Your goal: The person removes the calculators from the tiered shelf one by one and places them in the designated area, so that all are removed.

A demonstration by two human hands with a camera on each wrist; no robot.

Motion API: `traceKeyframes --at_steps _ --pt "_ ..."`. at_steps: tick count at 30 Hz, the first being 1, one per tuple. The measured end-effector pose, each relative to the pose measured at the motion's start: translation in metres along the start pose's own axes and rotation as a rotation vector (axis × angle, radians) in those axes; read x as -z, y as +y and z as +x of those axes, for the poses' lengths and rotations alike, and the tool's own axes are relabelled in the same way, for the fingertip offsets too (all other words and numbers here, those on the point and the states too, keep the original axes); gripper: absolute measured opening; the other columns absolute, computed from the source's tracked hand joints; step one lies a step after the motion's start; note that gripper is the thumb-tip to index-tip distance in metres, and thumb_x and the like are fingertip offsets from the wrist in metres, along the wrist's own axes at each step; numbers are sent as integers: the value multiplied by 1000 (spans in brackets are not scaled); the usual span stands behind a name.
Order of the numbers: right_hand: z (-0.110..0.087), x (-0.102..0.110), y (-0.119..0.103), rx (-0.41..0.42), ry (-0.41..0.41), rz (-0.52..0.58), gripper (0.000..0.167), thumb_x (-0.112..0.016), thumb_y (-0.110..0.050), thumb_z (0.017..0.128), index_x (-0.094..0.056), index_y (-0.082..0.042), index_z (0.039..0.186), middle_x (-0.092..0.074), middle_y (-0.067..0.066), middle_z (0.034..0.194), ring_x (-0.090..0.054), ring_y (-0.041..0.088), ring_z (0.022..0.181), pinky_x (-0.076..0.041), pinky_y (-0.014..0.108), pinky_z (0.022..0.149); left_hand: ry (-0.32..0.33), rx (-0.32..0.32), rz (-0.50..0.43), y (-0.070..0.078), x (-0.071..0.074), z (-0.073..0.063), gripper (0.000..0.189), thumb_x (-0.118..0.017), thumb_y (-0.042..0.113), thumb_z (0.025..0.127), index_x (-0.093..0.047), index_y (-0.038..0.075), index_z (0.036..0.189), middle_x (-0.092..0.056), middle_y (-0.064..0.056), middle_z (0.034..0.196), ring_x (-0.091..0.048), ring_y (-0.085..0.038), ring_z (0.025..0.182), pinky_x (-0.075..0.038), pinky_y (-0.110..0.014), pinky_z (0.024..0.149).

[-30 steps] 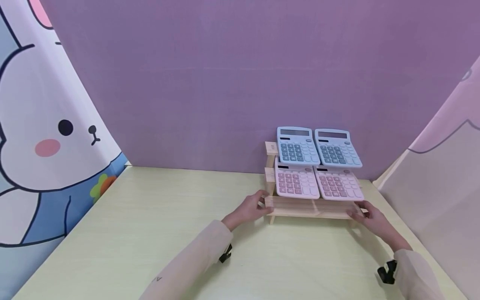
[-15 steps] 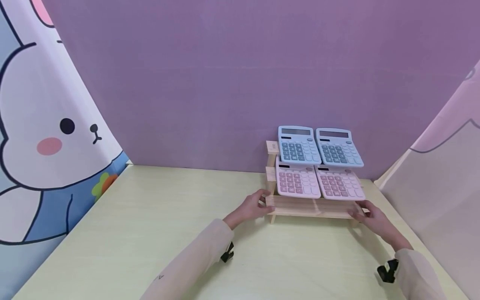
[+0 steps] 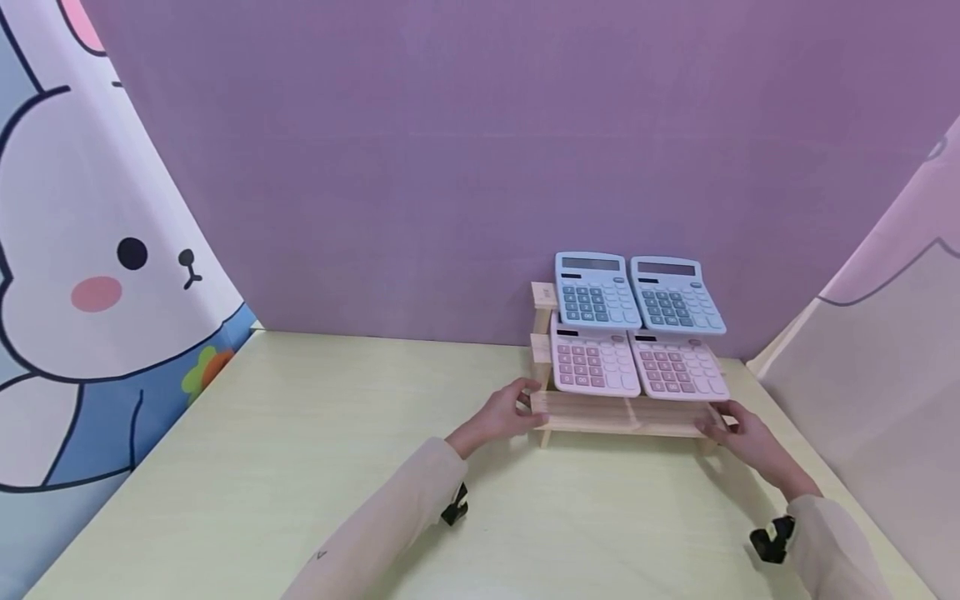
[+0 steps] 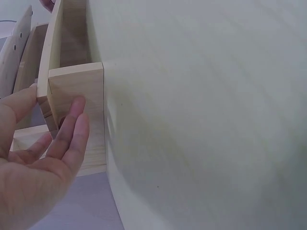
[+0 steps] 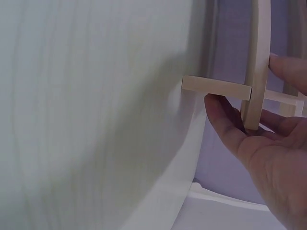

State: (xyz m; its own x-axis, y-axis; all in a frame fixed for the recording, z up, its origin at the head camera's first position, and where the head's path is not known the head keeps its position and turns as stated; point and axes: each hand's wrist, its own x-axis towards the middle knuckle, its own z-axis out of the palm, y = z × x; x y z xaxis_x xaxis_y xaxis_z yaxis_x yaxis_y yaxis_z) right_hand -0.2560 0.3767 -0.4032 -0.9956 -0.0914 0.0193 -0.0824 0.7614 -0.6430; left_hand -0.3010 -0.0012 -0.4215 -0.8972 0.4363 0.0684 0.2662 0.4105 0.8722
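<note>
A stepped wooden display rack (image 3: 622,415) stands at the right rear of the table. On its top tier lean two blue calculators, a left one (image 3: 598,292) and a right one (image 3: 677,296). Two pink calculators, one on the left (image 3: 595,364) and one on the right (image 3: 679,368), lie tilted on the middle tier. My left hand (image 3: 501,415) grips the left end of the bare lowest board, thumb on its face and fingers around the end, as the left wrist view shows. At the right end, my right hand (image 3: 750,440) holds the same board.
The pale wooden table (image 3: 315,467) extends to the left and front of the rack. A purple backdrop (image 3: 375,183) rises close behind it. A cartoon-printed curtain (image 3: 97,250) borders the left, and a pale printed curtain (image 3: 892,367) stands near the right hand.
Both hands keep their hold on the rack's lowest board, and the rack and calculators stay in place. Only a slight shift of the head view shows.
</note>
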Motion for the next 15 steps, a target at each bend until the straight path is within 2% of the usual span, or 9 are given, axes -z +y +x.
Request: traceKeyframes --at_steps 15 --pt "-2 0 0 17 -6 39 62 -53 -27 93 -28 13 132 -42 32 124 -51 -2 79 -47 22 66 -3 14 7 4 0 -2 53 -67 20 83 -43 8 129 -56 -12 101 -63 -21 85 -52 -25 64"
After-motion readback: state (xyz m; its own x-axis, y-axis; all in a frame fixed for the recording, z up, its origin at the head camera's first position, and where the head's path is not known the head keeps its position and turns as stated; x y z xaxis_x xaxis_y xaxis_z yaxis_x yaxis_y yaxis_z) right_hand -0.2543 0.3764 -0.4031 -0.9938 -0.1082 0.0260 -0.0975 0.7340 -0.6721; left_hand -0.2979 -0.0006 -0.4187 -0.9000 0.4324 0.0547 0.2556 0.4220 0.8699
